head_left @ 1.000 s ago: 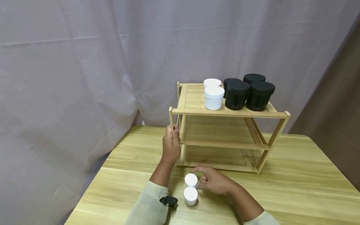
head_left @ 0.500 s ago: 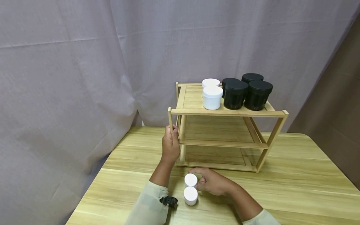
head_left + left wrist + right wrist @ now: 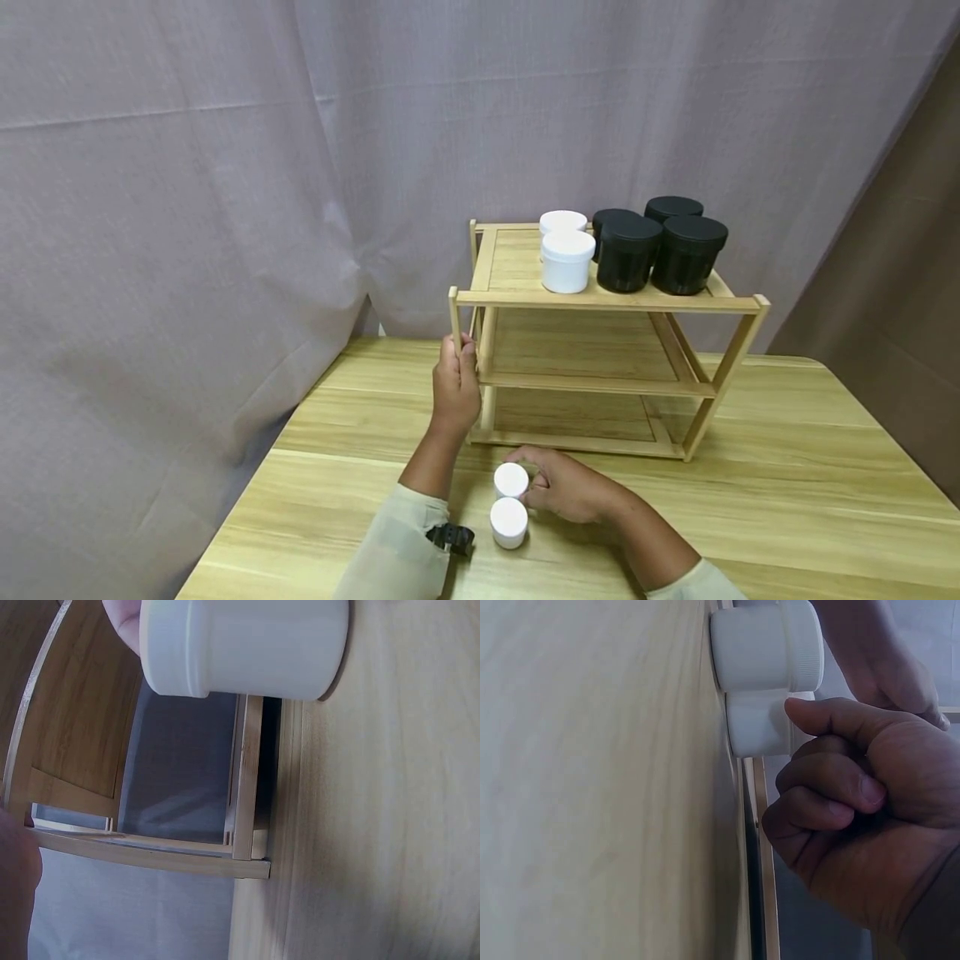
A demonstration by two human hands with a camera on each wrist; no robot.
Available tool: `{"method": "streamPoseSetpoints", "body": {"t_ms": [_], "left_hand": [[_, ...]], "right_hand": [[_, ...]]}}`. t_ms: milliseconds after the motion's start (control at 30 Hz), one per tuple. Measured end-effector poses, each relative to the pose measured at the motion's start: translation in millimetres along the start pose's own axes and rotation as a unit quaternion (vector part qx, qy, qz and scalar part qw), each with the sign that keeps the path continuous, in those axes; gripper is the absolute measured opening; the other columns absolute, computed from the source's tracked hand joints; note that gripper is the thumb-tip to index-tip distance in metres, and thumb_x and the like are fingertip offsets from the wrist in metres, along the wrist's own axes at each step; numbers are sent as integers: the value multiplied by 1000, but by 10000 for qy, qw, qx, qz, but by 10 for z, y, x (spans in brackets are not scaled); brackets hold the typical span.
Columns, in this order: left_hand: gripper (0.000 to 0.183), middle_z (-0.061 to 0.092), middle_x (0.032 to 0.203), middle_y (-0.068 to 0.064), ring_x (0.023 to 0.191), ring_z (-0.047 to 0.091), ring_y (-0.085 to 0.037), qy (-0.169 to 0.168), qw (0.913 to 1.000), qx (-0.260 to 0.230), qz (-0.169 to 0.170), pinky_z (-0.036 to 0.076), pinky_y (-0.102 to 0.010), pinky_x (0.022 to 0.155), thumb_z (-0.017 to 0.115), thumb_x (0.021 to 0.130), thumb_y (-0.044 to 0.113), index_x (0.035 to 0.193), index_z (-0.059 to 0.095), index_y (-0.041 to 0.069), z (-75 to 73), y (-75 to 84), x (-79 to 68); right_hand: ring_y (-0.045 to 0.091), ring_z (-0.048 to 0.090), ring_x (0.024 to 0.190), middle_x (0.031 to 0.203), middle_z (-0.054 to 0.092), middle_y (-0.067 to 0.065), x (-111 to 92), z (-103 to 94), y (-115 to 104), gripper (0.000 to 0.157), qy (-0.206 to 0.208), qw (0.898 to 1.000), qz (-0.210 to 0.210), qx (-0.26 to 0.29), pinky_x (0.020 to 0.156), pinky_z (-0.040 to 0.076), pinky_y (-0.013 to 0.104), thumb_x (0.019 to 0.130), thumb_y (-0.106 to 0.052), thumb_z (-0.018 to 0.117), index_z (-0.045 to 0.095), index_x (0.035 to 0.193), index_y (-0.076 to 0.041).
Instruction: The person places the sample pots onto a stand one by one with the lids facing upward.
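Observation:
My left hand grips the left front post of a wooden shelf rack. In front of the rack, two small white lidded jars stand upright one behind the other. My right hand holds the far jar between index finger and thumb. That index finger reaches round the jar's far side; in the right wrist view the thumb lies at the jar by its lid, with the other fingers curled in. The near jar stands close to the far one, untouched by either hand.
On the rack's top shelf stand two larger white jars, the front one partly covering the other, and several black jars to their right. Below are two lower shelves. A grey curtain hangs behind the wooden table.
The head view has shifted slightly. My right index finger has moved a little left round the far jar, which now sits very slightly further right. My left hand keeps its hold on the post.

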State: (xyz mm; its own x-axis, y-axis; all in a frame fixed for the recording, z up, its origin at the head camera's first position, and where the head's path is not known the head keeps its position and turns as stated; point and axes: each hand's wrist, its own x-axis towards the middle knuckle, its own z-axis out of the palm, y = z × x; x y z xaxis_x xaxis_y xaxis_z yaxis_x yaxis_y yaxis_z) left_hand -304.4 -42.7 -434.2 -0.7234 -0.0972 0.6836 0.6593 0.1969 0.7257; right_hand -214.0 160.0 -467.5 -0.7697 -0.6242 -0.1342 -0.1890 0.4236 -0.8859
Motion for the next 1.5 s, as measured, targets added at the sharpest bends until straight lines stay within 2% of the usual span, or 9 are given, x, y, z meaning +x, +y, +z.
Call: {"method": "streamPoseSetpoints", "body": {"t_ms": [200,433,600,833,1033,1167,1333,1500], "left_hand": [[21,46,74,-7,63,40,-8,-5,10000,-2,-18,36,-22,57,43,118,11,115,55,-6,5,15,-2],[19,45,73,-4,62,39,-7,-41,10000,1,-22,36,-21,56,43,118,10,114,54,-5,12,13,-11],[20,45,73,-5,62,40,-7,-9,10000,11,-41,36,-21,56,44,118,11,114,55,-5,21,28,-13],[22,46,73,-7,61,39,-7,-21,9999,-69,-79,35,-21,55,44,118,11,116,55,-8,21,25,-16],[21,49,74,-12,63,41,-7,26,9998,-96,-194,36,-21,56,43,118,12,115,56,-5,6,18,-26],[22,49,74,-13,64,41,-9,127,9998,-57,-150,37,-22,57,43,118,12,113,55,-7,-4,21,-31],[20,47,74,-8,64,40,-8,147,9998,-21,-108,36,-22,58,43,118,11,111,55,-5,-5,21,-17],[20,45,75,-3,64,40,-8,51,9999,-54,-149,36,-22,57,42,118,10,110,53,-5,13,10,-11]], "right_hand": [[5,42,55,67,53,-4,3,15,6,43,3,9999,-54,120,51,32,17,105,-2,67,51,144,4],[5,46,59,72,57,-3,-20,9,13,41,259,9994,-222,-99,52,34,18,102,-7,74,55,137,3],[5,43,56,69,54,-6,-32,1,-8,43,396,9990,-85,-204,49,33,17,103,-10,74,54,138,2],[9,41,55,72,57,-1,-47,6,-37,57,541,9983,124,-194,48,32,18,105,-17,74,46,149,6],[8,40,54,74,59,1,-59,15,-70,50,552,9983,108,-172,47,31,16,106,-15,73,49,145,5],[8,41,55,74,60,1,-63,7,-86,50,568,9981,51,-237,48,32,17,106,-16,73,49,145,4],[10,41,55,80,69,8,-63,-15,-105,51,553,9984,49,-143,48,33,19,106,-17,73,48,145,4],[10,41,54,75,65,3,-86,-46,-129,51,591,9979,46,-276,47,32,19,106,-17,73,48,145,4]]}}
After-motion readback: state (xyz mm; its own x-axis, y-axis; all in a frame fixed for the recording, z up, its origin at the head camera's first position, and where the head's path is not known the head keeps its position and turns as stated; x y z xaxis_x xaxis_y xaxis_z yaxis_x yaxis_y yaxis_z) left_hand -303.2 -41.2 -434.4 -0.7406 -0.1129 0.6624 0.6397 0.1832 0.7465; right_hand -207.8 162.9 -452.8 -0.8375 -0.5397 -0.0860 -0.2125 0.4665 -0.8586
